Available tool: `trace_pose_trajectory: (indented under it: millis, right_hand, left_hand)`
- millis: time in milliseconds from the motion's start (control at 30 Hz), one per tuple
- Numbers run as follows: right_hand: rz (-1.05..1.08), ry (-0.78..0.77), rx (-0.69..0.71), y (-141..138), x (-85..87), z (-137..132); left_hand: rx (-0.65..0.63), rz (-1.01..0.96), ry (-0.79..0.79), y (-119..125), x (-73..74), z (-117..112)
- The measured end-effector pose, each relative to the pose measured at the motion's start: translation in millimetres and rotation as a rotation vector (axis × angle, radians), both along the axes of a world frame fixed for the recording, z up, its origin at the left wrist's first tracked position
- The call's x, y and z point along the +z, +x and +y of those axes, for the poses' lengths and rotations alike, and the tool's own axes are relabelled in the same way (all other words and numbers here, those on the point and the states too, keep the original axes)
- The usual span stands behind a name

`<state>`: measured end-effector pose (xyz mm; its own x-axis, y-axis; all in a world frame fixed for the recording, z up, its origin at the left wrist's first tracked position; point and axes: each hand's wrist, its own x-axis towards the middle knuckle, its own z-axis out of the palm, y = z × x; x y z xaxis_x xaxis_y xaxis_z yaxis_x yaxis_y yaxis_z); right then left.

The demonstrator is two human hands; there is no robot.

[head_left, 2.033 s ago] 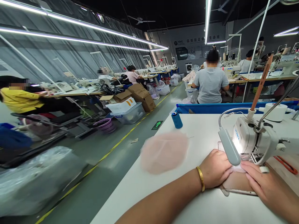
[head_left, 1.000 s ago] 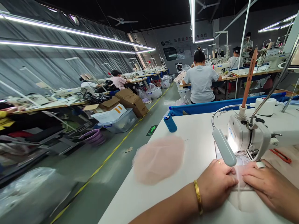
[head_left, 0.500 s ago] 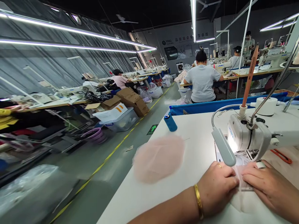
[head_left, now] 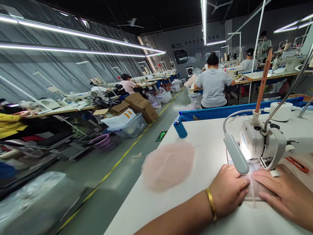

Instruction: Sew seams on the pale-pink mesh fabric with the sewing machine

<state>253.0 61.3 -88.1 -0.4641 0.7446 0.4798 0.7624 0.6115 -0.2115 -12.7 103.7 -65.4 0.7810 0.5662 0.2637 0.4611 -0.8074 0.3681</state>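
A piece of sheer pale fabric [head_left: 251,191] lies under the head of a white sewing machine [head_left: 254,138]. My left hand [head_left: 226,191], with a gold bangle at its wrist, has its fingers curled and pinches the left side of that fabric. On the other side, my right hand [head_left: 285,191] rests with fingers stretched flat over the cloth, close to the presser foot. A grey lamp [head_left: 236,155] hangs in front of the needle area and hides part of it. Round sheer pink fabric [head_left: 168,166] lies on the table to the left.
A blue thread cone [head_left: 180,129] stands at the table's left edge. Orange-red thread snips [head_left: 297,164] lie right of the machine; a brown pencil [head_left: 264,81] stands upright on its head. Other people sew farther off, one in a grey shirt [head_left: 213,86]. Cartons [head_left: 141,106] line the aisle.
The pale fabric has moved away from me under the machine, and less shows below my hands. My right fingers have straightened over it. The view has shifted slightly.
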Motion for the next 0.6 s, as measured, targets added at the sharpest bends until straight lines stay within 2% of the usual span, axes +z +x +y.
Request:
trace_pose_trajectory:
  millis: [100,167,267,400,500,600]
  right_hand:
    - [-0.097,-0.094,0.17,-2.7,8.8,-4.0]
    - [-0.058,-0.202,0.205,-8.5,10.0,-4.8]
    - [0.134,-0.322,0.066,-16.5,4.0,-3.1]
    - [0.383,-0.367,-0.185,-18.5,-5.2,0.9]
    - [0.439,-0.365,-0.225,-19.8,-5.4,1.5]
    - [0.414,-0.31,-0.187,-24.4,-1.7,-0.8]
  left_hand:
    - [0.012,-0.01,-0.068,-4.6,1.7,0.9]
    - [0.03,-0.006,-0.102,-5.6,1.6,0.9]
    - [0.095,-0.043,-0.138,0.1,0.5,1.5]
    - [0.261,-0.162,-0.146,17.6,1.6,4.7]
    - [0.331,-0.218,-0.105,27.2,2.5,5.9]
    - [0.341,-0.257,-0.026,29.4,0.1,4.0]
